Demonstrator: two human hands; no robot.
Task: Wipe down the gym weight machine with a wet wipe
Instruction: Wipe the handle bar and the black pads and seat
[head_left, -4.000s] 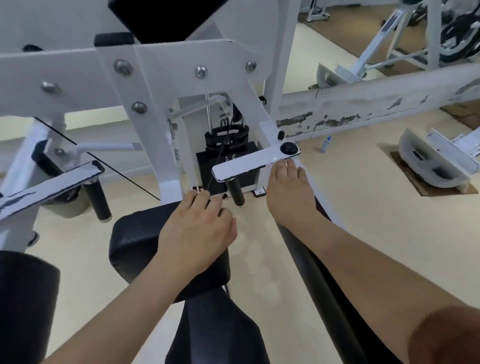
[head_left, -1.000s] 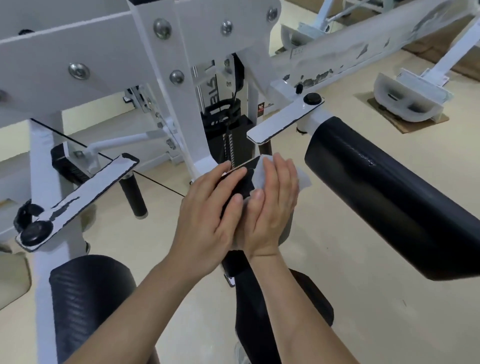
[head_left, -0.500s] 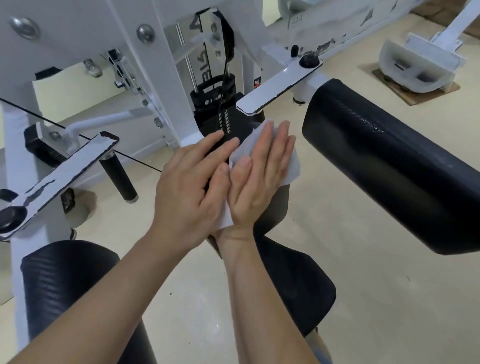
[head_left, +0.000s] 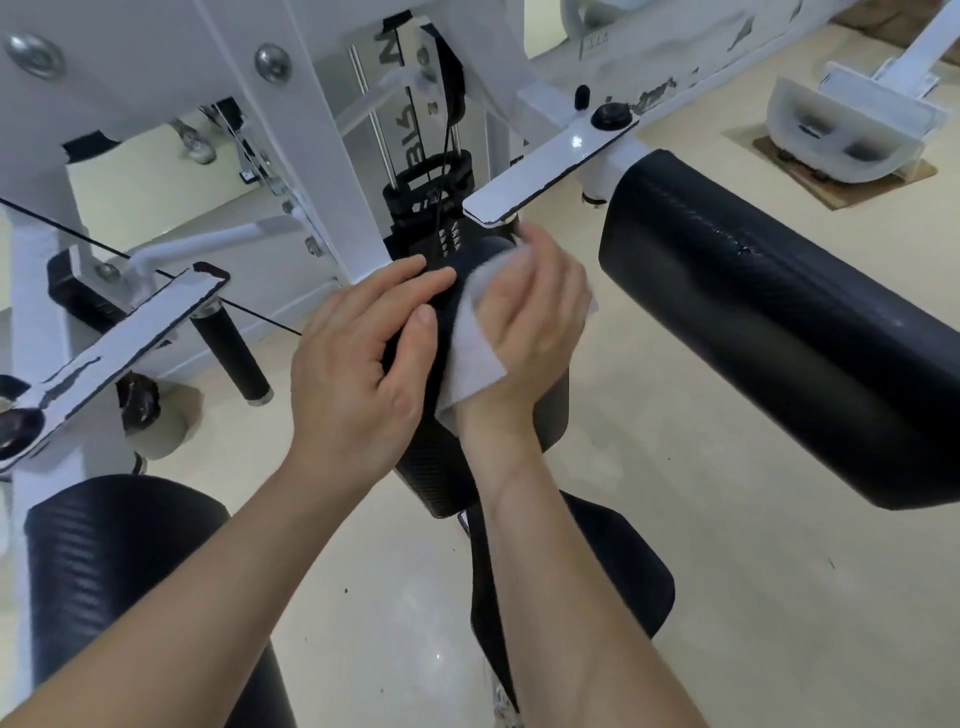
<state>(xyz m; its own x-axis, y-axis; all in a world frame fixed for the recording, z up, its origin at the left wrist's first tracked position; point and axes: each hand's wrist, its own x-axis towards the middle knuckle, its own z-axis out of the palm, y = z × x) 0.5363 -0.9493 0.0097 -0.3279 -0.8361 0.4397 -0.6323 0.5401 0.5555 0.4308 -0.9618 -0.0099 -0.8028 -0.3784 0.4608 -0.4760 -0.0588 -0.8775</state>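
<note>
The white-framed weight machine (head_left: 322, 130) has a narrow black centre pad (head_left: 441, 467) right in front of me. My right hand (head_left: 530, 322) presses a white wet wipe (head_left: 470, 358) against the upper part of that pad. Its fingers are blurred and bend over the pad's top end. The wipe sticks out below the palm and at the right of the hand. My left hand (head_left: 358, 353) rests on the pad's left side, fingers stretched across it and thumb lying on the black surface beside the wipe.
A large black arm pad (head_left: 779, 322) juts out at the right, another (head_left: 119, 571) at the lower left. White lever plates (head_left: 545, 161) (head_left: 114, 353) flank the pad. The weight stack (head_left: 431, 182) stands behind, the black seat (head_left: 613, 571) below. Another machine's base (head_left: 841, 130) lies far right.
My right hand has slid the wipe up the centre pad, and its fingers now bend over the top. The left hand stays on the pad's left side. The view has dipped closer.
</note>
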